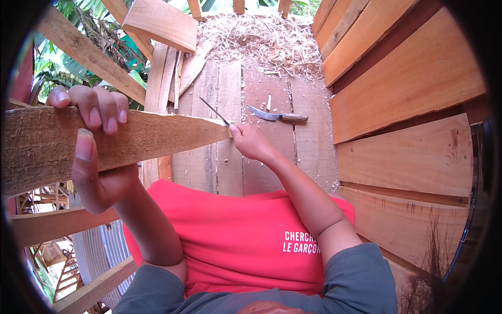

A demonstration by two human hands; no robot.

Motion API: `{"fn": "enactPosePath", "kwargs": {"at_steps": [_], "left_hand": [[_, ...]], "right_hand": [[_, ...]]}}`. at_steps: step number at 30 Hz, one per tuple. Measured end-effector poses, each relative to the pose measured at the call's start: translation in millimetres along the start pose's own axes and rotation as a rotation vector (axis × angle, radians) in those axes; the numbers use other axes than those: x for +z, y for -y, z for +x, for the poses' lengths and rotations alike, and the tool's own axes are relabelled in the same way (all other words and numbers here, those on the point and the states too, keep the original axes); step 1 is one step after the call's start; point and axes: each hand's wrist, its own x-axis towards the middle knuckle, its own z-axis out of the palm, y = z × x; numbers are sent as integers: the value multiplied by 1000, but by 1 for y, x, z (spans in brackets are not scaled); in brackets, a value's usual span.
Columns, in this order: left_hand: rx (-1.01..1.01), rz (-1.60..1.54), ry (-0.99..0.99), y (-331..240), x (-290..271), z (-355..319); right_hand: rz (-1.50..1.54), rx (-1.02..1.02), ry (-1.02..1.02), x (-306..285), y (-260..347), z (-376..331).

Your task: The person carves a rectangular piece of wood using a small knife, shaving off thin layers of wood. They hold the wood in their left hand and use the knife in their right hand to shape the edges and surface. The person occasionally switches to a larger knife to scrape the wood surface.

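My left hand [99, 180] grips a rough-sawn wooden board [157, 140] from below, its fingers curled over the top edge and its thumb along the near face. Toward the right the board narrows to a pointed end. At that tip my right hand [253, 143] is closed round a knife [213, 110]; its thin dark blade, seen nearly edge-on, slants up and left across the far side of the tip. The knife's handle is mostly hidden in my fist. Beyond my right hand a second knife [277, 115], with a curved blade and wooden handle, lies on the plank floor.
Pale wood shavings [261, 42] are heaped on the far end of the plank floor [266, 162]. A wood block [160, 24] and offcuts [188, 73] are at the far left. A slatted wooden wall [408, 94] rises on the right. Red cloth [230, 230] covers my lap.
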Motion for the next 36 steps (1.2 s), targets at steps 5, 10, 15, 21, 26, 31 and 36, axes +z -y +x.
{"fn": "enactPosePath", "kwargs": {"at_steps": [5,10,15,21,26,31,36], "left_hand": [[-3,-6,-29,0,0,0],[-9,-11,-71,1,0,1],[-15,28,-52,-2,-8,-3],[2,44,-48,0,-5,-3],[5,27,-43,1,10,3],[25,48,13,1,-5,-6],[10,7,82,2,3,3]], "right_hand": [[8,7,1,-1,2,-1],[11,11,-9,-6,6,-4],[-64,-148,-59,-17,68,-35],[-31,-84,-65,-4,37,-18],[-27,-18,-131,-1,-11,-7],[2,-114,-38,-12,48,-23],[-72,-33,-234,5,-40,4]]}}
